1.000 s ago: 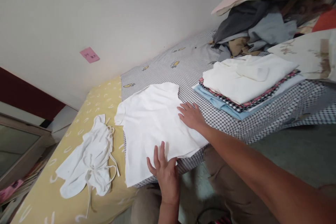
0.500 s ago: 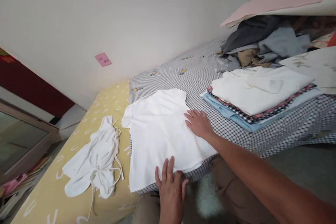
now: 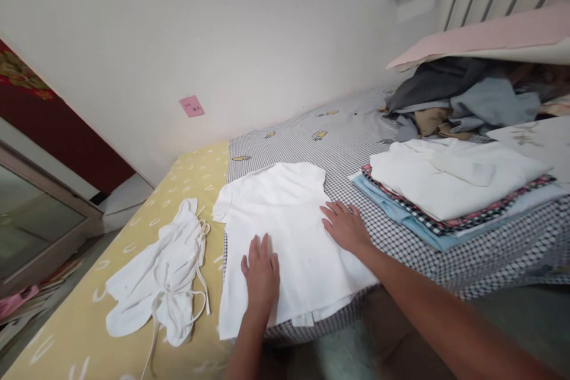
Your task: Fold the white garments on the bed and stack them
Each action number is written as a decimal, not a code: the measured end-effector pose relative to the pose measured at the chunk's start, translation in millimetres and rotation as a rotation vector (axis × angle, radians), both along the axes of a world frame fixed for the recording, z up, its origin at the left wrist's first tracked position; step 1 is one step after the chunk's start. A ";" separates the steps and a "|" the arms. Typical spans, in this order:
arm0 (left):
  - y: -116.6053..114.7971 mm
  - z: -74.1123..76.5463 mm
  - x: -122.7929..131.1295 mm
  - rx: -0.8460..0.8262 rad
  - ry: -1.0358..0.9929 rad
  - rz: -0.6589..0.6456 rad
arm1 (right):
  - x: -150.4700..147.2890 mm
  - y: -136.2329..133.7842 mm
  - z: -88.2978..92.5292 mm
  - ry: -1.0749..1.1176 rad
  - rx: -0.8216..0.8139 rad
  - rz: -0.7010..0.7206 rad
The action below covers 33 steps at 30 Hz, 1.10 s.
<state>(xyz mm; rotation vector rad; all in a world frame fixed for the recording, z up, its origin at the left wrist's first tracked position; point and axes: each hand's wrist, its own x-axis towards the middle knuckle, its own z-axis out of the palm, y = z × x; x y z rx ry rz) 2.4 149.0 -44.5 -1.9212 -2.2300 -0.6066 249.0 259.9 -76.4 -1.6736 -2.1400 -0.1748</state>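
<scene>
A white short-sleeved shirt (image 3: 294, 219) lies spread out on the bed, its collar end toward the wall and its hem at the near edge. My left hand (image 3: 262, 276) rests on the lower left part of the shirt, fingers stretched out. Over the shirt's right side lies my right hand (image 3: 347, 225), palm down with its fingers spread. To the left, a crumpled white garment with thin ties (image 3: 164, 279) sits on the yellow part of the bed cover. Neither hand grips any cloth.
A stack of folded clothes (image 3: 454, 181), white on top, stands to the right. Behind it, a heap of grey and brown clothes (image 3: 467, 95) lies under a pink sheet (image 3: 485, 35). A pink note (image 3: 191, 106) sticks to the wall. The checked bed cover (image 3: 294, 130) reaches the wall.
My left hand has moved from the shirt's hem up and leftward onto its lower left part. My right hand stays at the shirt's right side. The view has shifted slightly.
</scene>
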 end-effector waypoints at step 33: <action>-0.3 -34.4 -0.4 0.141 0.148 0.184 | -47.9 -22.7 29.7 0.000 -0.298 0.505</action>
